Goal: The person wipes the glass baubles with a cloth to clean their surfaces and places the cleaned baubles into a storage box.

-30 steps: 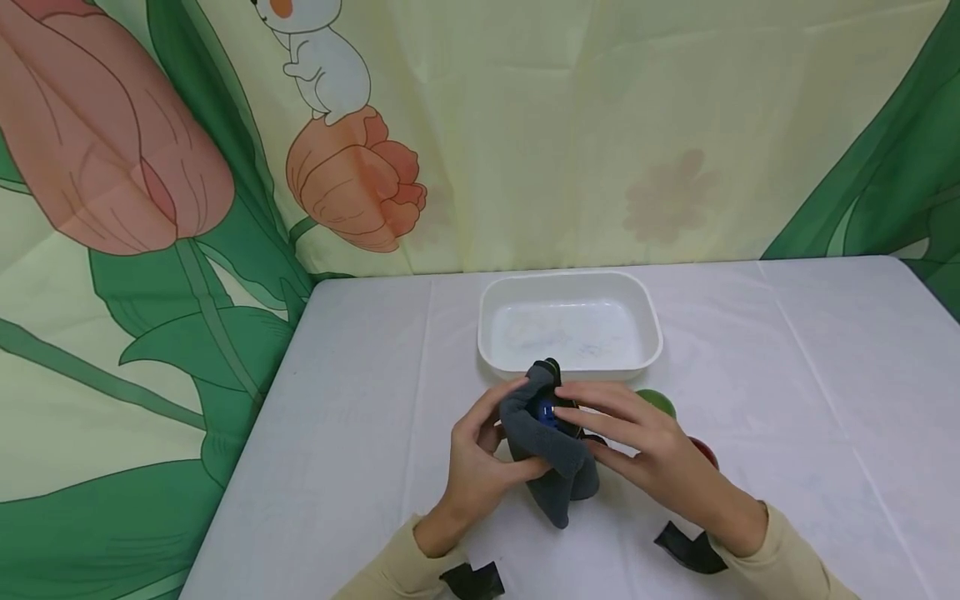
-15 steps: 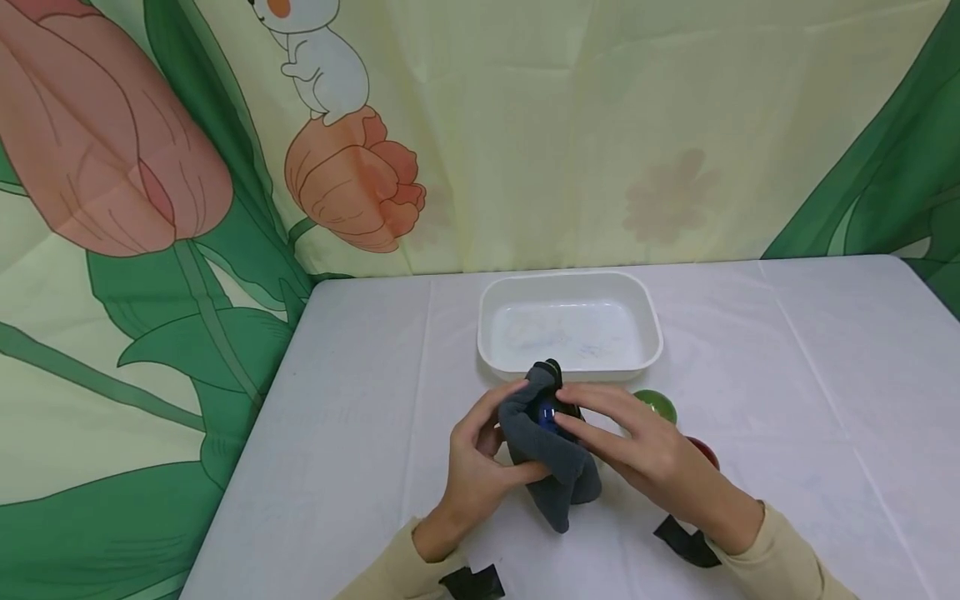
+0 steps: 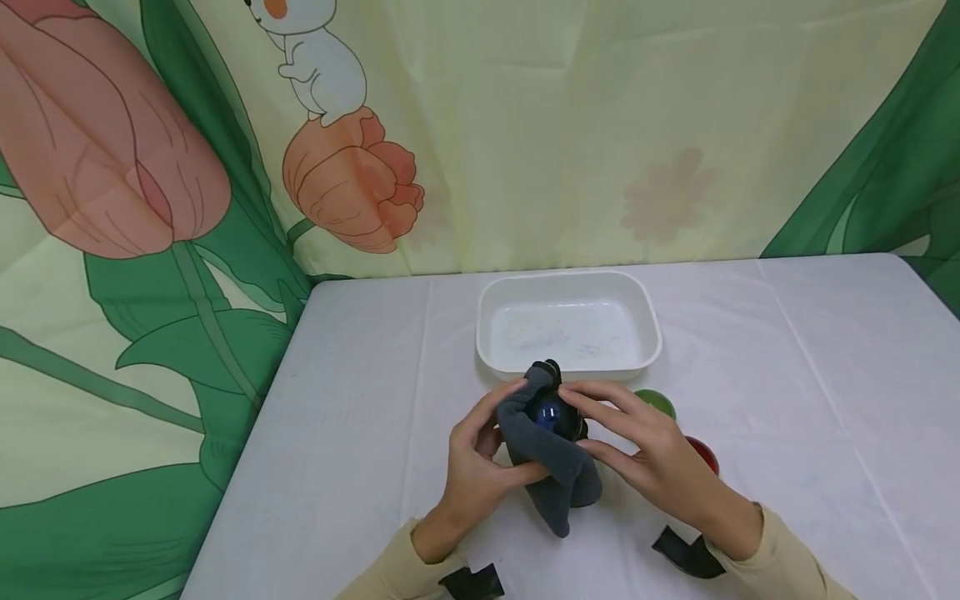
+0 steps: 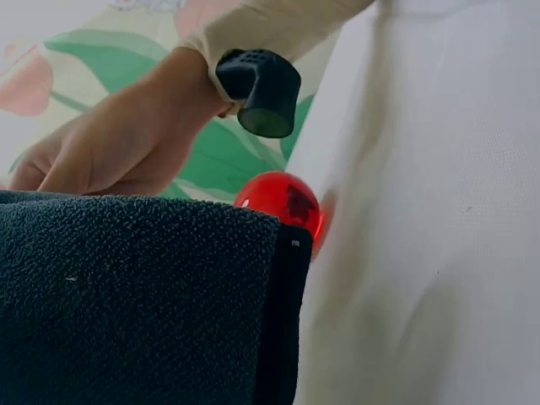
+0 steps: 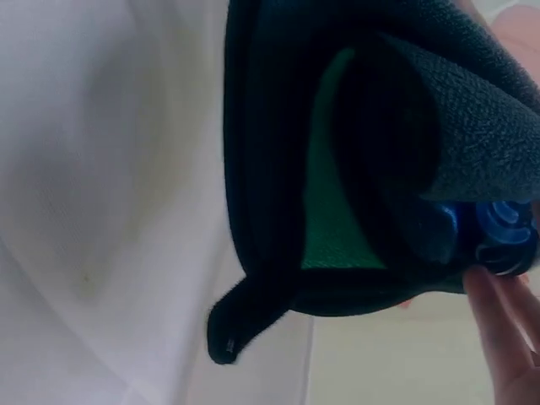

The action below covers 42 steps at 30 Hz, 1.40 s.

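A dark grey terry cloth (image 3: 551, 454) with a black edge is folded around a glossy dark blue ball (image 3: 551, 414). My left hand (image 3: 480, 467) grips the cloth from the left, thumb in front and fingers behind. From the right, my right hand (image 3: 648, 446) holds the ball's side between curved fingers and thumb. The right wrist view shows the blue ball (image 5: 506, 228) peeking out of the fold, with fingertips (image 5: 483, 283) at the cloth's black edge. The lower part of the ball is hidden in the cloth (image 4: 135, 287).
Behind the hands stands a white rectangular basin (image 3: 570, 367). A green round object (image 3: 657, 403) and a glossy red ball (image 3: 703, 455) lie beyond the right hand; the red ball (image 4: 278, 198) also shows past the cloth. A printed curtain (image 3: 525, 150) hangs at the table's back edge.
The right fingers have slid from across the blue ball to its right side, so more of the ball shows. The left hand and cloth stay nearly in place.
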### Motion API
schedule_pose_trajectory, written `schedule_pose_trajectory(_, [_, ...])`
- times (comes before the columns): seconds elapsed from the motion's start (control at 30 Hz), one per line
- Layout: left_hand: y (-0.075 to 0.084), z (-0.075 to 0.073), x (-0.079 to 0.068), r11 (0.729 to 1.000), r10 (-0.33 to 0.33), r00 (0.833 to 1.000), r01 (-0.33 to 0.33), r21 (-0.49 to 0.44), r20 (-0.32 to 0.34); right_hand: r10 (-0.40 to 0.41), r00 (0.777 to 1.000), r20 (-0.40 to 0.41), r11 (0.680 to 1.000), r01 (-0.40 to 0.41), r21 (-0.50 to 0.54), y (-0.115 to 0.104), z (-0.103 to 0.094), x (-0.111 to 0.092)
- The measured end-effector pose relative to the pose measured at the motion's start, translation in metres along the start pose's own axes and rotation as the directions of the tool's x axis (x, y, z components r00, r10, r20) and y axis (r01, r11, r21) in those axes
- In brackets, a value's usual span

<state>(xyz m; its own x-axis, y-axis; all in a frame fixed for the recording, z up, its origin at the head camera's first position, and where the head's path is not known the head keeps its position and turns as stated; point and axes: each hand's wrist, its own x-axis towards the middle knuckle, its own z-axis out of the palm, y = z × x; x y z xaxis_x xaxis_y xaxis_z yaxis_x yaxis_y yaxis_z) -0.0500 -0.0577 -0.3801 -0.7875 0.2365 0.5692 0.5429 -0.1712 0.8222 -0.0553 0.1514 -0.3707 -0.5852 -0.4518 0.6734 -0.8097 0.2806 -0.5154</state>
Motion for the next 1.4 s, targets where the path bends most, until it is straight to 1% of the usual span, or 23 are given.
schedule_pose_trajectory(0.1, [0.002, 0.000, 0.001, 1.000, -0.012, 1.000, 0.012, 0.006, -0.014, 0.022, 1.000, 0.011, 1.000, -0.022, -0.012, -0.001, 0.000, 0.000])
schedule_pose_trajectory(0.2, [0.002, 0.000, 0.000, 1.000, -0.010, 1.000, 0.010, 0.003, -0.023, -0.001, 1.000, 0.021, 1.000, 0.002, -0.031, -0.003, -0.002, 0.003])
schedule_pose_trajectory(0.33, [0.000, 0.000, -0.001, 1.000, -0.011, 0.999, 0.011, 0.002, -0.032, -0.081, 0.997, 0.017, 0.996, 0.081, -0.026, -0.007, -0.007, 0.009])
schedule_pose_trajectory(0.47, [0.000, 0.000, -0.001, 1.000, -0.019, 0.999, 0.019, 0.006, -0.044, -0.173, 0.985, 0.024, 0.984, 0.173, -0.027, -0.009, -0.009, 0.014])
schedule_pose_trajectory(0.57, [0.000, 0.001, -0.002, 1.000, -0.020, 0.999, 0.020, -0.002, -0.044, -0.209, 0.978, 0.028, 0.977, 0.210, -0.044, -0.010, -0.007, 0.014])
schedule_pose_trajectory(0.77, [0.000, 0.002, -0.003, 0.999, -0.024, 0.999, 0.023, -0.023, -0.041, -0.197, 0.980, 0.011, 0.978, 0.198, -0.061, -0.010, -0.005, 0.012])
schedule_pose_trajectory(0.93, [0.000, 0.002, -0.003, 1.000, -0.023, 0.999, 0.022, -0.019, -0.034, -0.198, 0.980, 0.007, 0.978, 0.198, -0.068, -0.012, -0.005, 0.012])
schedule_pose_trajectory(1.07, [0.000, 0.002, -0.003, 0.999, -0.032, 0.999, 0.032, -0.003, -0.034, -0.178, 0.984, 0.006, 0.982, 0.178, -0.061, -0.014, -0.006, 0.013])
schedule_pose_trajectory(1.13, [0.000, 0.002, -0.002, 0.999, -0.039, 0.999, 0.039, 0.001, -0.034, -0.149, 0.989, 0.005, 0.987, 0.149, -0.061, -0.012, -0.004, 0.011])
schedule_pose_trajectory(1.2, [0.001, 0.002, -0.002, 0.999, -0.044, 0.999, 0.044, 0.001, -0.031, -0.093, 0.996, 0.009, 0.995, 0.093, -0.043, -0.010, -0.002, 0.008])
schedule_pose_trajectory(1.27, [0.001, 0.001, -0.002, 0.999, -0.044, 0.999, 0.044, -0.004, -0.025, -0.019, 1.000, 0.014, 1.000, 0.019, -0.001, -0.005, 0.000, 0.003])
schedule_pose_trajectory(1.33, [0.000, 0.001, -0.002, 0.999, -0.040, 0.999, 0.040, -0.011, -0.019, 0.066, 0.998, 0.023, 0.996, -0.068, 0.058, -0.002, 0.000, -0.001])
schedule_pose_trajectory(1.4, [-0.002, 0.000, -0.002, 0.999, -0.040, 0.999, 0.039, -0.020, -0.014, 0.120, 0.992, 0.027, 0.986, -0.123, 0.111, 0.000, 0.001, -0.002])
